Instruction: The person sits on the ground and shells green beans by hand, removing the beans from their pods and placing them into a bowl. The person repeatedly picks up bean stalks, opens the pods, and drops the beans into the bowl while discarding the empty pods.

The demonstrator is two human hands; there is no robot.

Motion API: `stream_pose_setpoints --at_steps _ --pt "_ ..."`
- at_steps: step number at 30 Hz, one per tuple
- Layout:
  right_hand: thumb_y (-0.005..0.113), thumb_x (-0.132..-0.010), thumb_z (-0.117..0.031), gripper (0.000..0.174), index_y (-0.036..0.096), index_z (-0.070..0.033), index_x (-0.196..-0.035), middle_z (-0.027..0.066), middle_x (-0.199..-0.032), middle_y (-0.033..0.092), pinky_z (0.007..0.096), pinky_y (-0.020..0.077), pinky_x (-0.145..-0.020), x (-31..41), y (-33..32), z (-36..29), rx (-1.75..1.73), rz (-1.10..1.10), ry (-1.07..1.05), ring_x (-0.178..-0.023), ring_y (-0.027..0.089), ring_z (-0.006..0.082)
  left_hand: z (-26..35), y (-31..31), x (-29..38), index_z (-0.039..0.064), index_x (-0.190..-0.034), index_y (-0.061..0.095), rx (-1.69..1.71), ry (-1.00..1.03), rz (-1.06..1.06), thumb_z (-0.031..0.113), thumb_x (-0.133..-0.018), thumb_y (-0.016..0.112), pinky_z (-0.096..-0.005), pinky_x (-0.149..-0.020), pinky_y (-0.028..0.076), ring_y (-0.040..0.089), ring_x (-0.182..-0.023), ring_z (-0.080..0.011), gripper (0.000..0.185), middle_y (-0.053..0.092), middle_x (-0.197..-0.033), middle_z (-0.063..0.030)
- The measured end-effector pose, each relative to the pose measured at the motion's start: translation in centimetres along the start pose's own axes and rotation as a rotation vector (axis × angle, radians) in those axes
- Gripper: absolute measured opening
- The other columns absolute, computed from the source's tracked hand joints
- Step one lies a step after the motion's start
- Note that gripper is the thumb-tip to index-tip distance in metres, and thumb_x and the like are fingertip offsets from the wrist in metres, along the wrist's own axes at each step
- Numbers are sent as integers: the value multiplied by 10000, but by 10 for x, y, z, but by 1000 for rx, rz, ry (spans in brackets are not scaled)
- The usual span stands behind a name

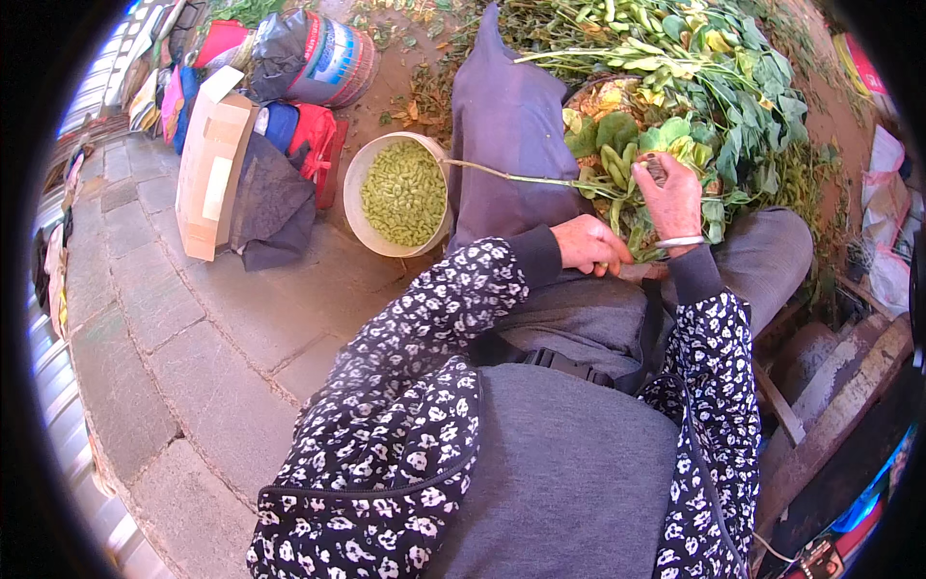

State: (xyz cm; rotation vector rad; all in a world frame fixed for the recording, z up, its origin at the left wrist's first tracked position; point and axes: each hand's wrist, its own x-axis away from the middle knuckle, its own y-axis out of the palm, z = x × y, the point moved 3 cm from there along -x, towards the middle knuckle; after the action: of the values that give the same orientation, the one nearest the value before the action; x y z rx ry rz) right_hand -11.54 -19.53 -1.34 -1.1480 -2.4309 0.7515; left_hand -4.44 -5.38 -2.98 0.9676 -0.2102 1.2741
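A soybean stalk [517,177] with green pods [617,166] and leaves reaches across my lap, its bare end over the rim of a white bucket [353,195]. Shelled-looking green pods or beans [405,194] nearly fill that bucket, on the left. My right hand [673,192], with a pale bangle at the wrist, grips the leafy part of the stalk between thumb and fingers. Just below, my left hand [589,246] is curled near hanging pods, with a small greenish piece at its fingertips; the rest of its grasp is hidden.
A heap of soybean plants [745,94] lies ahead on the right, beside a basket [604,94] holding leaves. A cardboard box [217,174] and a dark cloth [271,195] stand left on the paving. A printed bucket [333,61] is behind them; wooden furniture [846,383] is at right.
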Motion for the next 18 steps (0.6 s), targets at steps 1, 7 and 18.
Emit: stream_pose_setpoints --at_steps 1,7,18 --pt "664 -756 -136 138 639 -19 -825 104 -665 631 285 469 -576 5 -6 3 -83 18 49 -581 592 157 9 7 9 -17 -952 616 -10 -14 -93 139 -864 525 -166 -493 355 477 -594 -56 202 548 -712 -6" --pt "673 -774 -69 88 640 -8 -829 -60 -695 565 168 362 -535 44 -15 11 -566 -9 224 -599 445 6 13 2 0 5 -985 602 504 222 36 205 -899 535 -149 -448 332 451 -569 -35 228 515 -715 10" --pt "654 -749 -4 156 621 -15 -901 103 -816 589 279 500 -607 78 -34 -22 -240 132 -168 -684 616 195 11 12 -17 57 -915 588 623 185 145 235 -920 509 -176 -528 390 488 -652 -63 195 560 -786 6"
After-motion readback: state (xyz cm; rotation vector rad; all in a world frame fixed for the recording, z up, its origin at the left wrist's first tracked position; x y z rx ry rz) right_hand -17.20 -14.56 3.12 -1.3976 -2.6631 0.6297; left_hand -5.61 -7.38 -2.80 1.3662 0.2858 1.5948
